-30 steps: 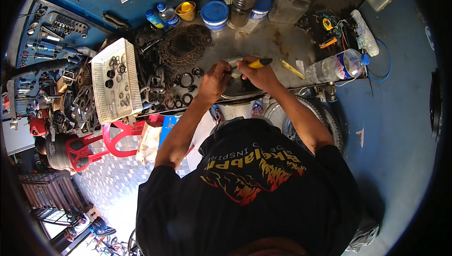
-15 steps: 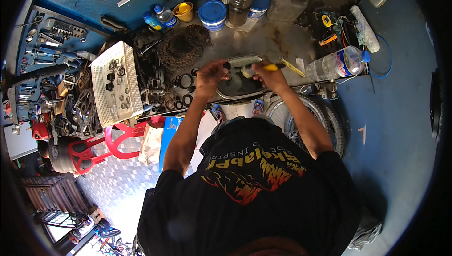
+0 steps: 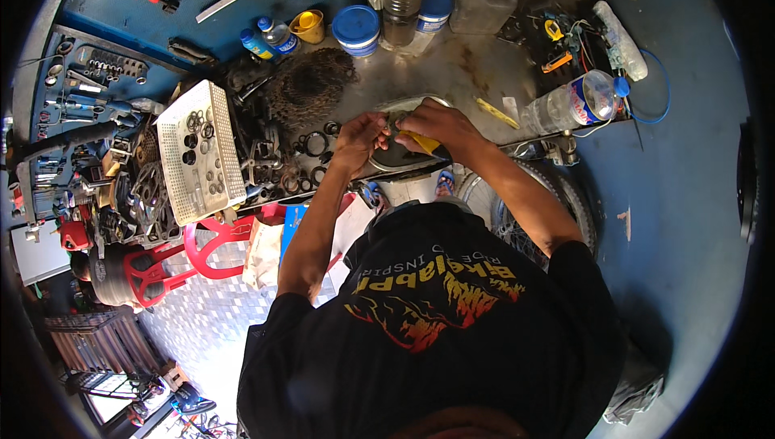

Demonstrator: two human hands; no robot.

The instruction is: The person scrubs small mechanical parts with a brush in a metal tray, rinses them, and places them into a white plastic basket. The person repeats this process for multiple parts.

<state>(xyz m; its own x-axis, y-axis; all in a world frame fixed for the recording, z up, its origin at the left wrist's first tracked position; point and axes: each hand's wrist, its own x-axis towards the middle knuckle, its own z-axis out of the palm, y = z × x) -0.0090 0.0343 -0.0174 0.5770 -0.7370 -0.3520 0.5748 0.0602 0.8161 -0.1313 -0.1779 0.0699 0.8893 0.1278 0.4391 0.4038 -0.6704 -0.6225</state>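
Over an oval metal tray [image 3: 389,166] with dark liquid in it, my two hands are close together. My right hand [image 3: 444,126] is closed around a brush [image 3: 425,143] with a yellow handle. The handle slants out below the fingers, and the bristle end is at my left fingertips. My left hand [image 3: 359,140] pinches a small dark part that the fingers mostly hide; its exact kind does not show. Beside that hand, several dark rings [image 3: 316,144] lie on the bench.
A white perforated basket [image 3: 229,142] of rings and small parts stands left. Behind are a pile of cogs [image 3: 311,88], blue-lidded tubs [image 3: 356,29] and a dark bottle [image 3: 402,3]. A clear bottle [image 3: 565,108] lies right. Bicycle wheels [image 3: 557,197] stand below the bench edge.
My right hand has moved left and turned, bringing the brush against the small part at my left fingertips. The brush's yellow handle now points toward me, down and right.
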